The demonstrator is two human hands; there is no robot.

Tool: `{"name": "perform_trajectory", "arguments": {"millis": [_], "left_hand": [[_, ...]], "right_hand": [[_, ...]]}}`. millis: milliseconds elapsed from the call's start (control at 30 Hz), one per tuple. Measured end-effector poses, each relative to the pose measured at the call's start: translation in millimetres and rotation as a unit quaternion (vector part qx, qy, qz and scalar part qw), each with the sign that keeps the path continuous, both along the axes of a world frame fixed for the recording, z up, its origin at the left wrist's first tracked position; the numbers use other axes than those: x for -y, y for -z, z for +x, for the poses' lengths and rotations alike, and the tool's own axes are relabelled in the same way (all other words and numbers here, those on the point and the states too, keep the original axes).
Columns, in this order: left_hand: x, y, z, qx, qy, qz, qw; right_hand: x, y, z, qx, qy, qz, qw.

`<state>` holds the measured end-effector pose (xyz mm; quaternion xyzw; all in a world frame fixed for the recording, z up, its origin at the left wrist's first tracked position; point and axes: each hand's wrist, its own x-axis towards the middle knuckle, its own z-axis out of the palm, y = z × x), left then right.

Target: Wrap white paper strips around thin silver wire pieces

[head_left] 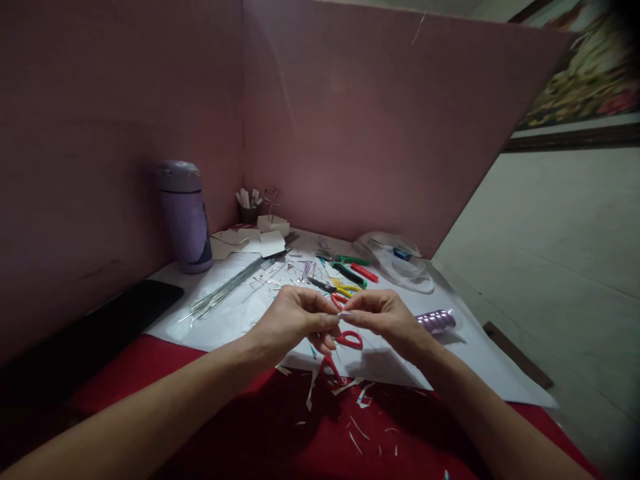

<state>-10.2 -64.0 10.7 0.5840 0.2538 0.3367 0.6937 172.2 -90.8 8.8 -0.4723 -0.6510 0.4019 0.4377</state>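
Over the white sheet, my left hand [305, 317] and my right hand [384, 313] meet fingertip to fingertip. Both are closed in a pinch, and whatever sits between them is too small to name; a thin line hangs below the left fingers. Red-handled scissors [351, 341] lie beneath, partly covered by the hands. Just beyond are a cutting tool with yellow handles [347, 291] and pliers with green-and-black grips [350, 273]. A shiny purple ribbon roll [439, 321] rests beside my right wrist.
A bundle of thin wires [225, 291] lies left on the white sheet [390, 363]. A purple bottle [185, 223] stands by the pink partition [350, 120]. Behind the tools sits a clear plastic bag [417, 277]. Paper scraps [313, 390] litter the red cloth [240, 427].
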Motion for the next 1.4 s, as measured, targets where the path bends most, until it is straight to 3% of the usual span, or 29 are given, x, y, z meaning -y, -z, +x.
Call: {"name": "perform_trajectory", "arguments": {"millis": [100,200,300,400,467,533,600,700,767,833,900,1000,1067,1133,1200,1267,1333,1400], "left_hand": [[-3,0.0,-1,0.012,-0.036,0.011,0.999],[-5,-0.1,0,0.003,-0.072,0.021,0.997],[-5,-0.2,0,-0.041,-0.113,0.065,0.991],[-2,0.1,2,-0.063,-0.096,0.102,0.988],[-1,-0.8,2,-0.051,-0.062,0.081,0.994],[0,-2.8,0,-0.026,-0.030,0.050,0.998],[0,-5.2,-1,-0.004,-0.013,0.031,0.999],[0,-7.5,-4,0.012,-0.020,0.020,1.000],[0,-7.4,-3,0.006,-0.043,0.015,0.999],[0,-5.9,-2,-0.015,-0.070,0.022,0.997],[1,-3.3,0,-0.038,-0.091,0.056,0.994],[2,0.3,2,-0.053,-0.083,0.096,0.991],[3,0.4,1,-0.040,-0.044,0.079,0.995],[2,-1.9,0,-0.018,-0.010,0.054,0.998],[2,-5.2,-1,-0.001,-0.007,0.041,0.999],[1,-7.6,-2,0.003,-0.028,0.034,0.999],[1,-7.6,-2,-0.002,-0.055,0.029,0.998],[2,-5.2,-1,-0.015,-0.077,0.040,0.996]], "right_hand": [[6,10.8,-10,0.014,0.017,0.022,1.000],[16,13.3,-21,0.105,0.054,0.117,0.986],[26,0.6,-26,0.245,0.040,0.234,0.940],[25,-24.6,-24,0.340,0.036,0.291,0.894],[17,-39.5,-18,0.328,0.031,0.258,0.908],[5,-44.8,-8,0.256,0.013,0.174,0.951],[-4,-37.4,-1,0.161,0.003,0.083,0.984],[-2,-9.5,-3,0.051,0.032,0.005,0.998],[11,7.8,-11,0.030,0.072,0.014,0.997],[27,13.7,-20,0.081,0.073,0.074,0.991],[39,5.2,-26,0.188,0.042,0.176,0.965],[38,-23.6,-25,0.311,0.033,0.290,0.904],[25,-38.9,-18,0.296,0.049,0.259,0.918],[10,-41.7,-9,0.220,0.042,0.162,0.961],[0,-30.9,-3,0.129,0.033,0.067,0.989],[1,-12.2,-4,0.064,0.038,0.013,0.997],[12,4.6,-11,0.038,0.059,0.011,0.997],[28,10.7,-20,0.073,0.066,0.057,0.993]]}}
